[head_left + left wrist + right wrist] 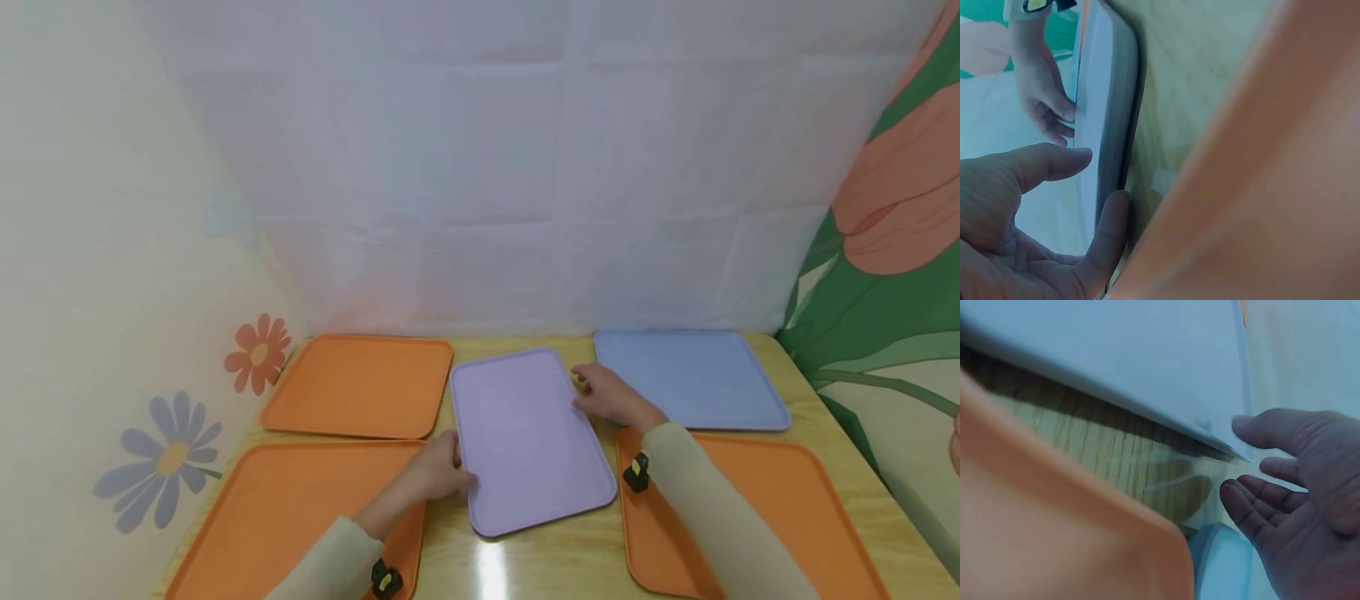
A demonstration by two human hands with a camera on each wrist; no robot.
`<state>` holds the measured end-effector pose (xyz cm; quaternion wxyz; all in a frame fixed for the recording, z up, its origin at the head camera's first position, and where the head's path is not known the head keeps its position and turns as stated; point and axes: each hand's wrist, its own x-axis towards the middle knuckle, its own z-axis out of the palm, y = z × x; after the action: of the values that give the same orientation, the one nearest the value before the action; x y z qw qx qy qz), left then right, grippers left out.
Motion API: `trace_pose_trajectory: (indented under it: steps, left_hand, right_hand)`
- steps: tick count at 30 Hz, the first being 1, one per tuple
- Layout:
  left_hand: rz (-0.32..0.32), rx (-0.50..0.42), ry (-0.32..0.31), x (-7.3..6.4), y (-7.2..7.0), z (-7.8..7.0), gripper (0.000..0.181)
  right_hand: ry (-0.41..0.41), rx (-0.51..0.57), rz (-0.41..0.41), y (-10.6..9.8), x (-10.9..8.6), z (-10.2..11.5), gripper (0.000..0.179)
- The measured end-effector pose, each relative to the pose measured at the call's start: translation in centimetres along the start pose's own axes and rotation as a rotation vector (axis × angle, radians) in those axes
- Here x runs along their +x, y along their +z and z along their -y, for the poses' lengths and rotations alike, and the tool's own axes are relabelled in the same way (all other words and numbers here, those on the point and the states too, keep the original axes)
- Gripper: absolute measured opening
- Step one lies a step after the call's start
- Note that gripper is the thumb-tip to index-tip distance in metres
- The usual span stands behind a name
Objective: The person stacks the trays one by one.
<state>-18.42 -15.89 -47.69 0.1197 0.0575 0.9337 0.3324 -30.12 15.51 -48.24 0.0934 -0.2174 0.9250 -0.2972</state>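
A light purple tray (532, 442) lies turned at a slant on the wooden table, its long sides facing my two hands. My left hand (438, 468) is at its left edge, the thumb over the rim and the fingers on the outer side. In the left wrist view, the thumb (1063, 164) and a finger (1112, 222) bracket the tray's rim. Across from it, my right hand (611, 396) is by the tray's upper right edge, fingers spread and loosely bent. The right wrist view has its thumb (1272, 428) right at the rim, with the other fingers outside the edge.
Orange trays lie at the back left (363, 385), front left (300, 517) and front right (765, 508). A blue tray (697, 375) is at the back right, just beyond my right hand. A white cloth (450, 167) hangs behind the table (555, 567); flower-patterned cloth flanks it.
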Motion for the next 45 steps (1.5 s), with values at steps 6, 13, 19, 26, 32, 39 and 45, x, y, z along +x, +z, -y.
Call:
trace_pose_trajectory:
  steps: [6,13,19,26,32,39,45]
  left_hand:
    - [-0.014,0.003,0.027,-0.2,0.5,-0.1,0.058]
    - [-0.014,-0.012,0.046,-0.3,0.6,-0.4,0.064]
    - [0.000,-0.005,0.072,0.5,0.5,-0.1,0.060]
    - [0.044,-0.106,0.075,1.6,-0.1,0.5,0.062]
    - [0.043,-0.109,0.079,2.3,-0.7,1.0,0.072]
    - [0.097,-0.149,0.033,2.8,-1.1,0.8,0.084]
    - [0.134,-0.161,-0.007,2.8,-0.8,0.7,0.088]
  right_hand:
    - [0.007,-0.109,0.021,0.3,0.9,0.0,0.038]
    - [0.061,-0.102,0.050,0.2,0.9,0.4,0.020]
    - [0.138,-0.079,0.051,0.2,0.2,0.7,0.015]
    - [0.183,-0.117,0.032,0.4,-0.7,0.8,0.016]
    - [0.218,-0.152,0.020,0.5,-1.5,1.1,0.016]
    - [0.256,-0.128,-0.003,0.2,-2.1,1.5,0.034]
    - [0.211,-0.011,-0.047,-1.2,-3.5,0.8,0.054]
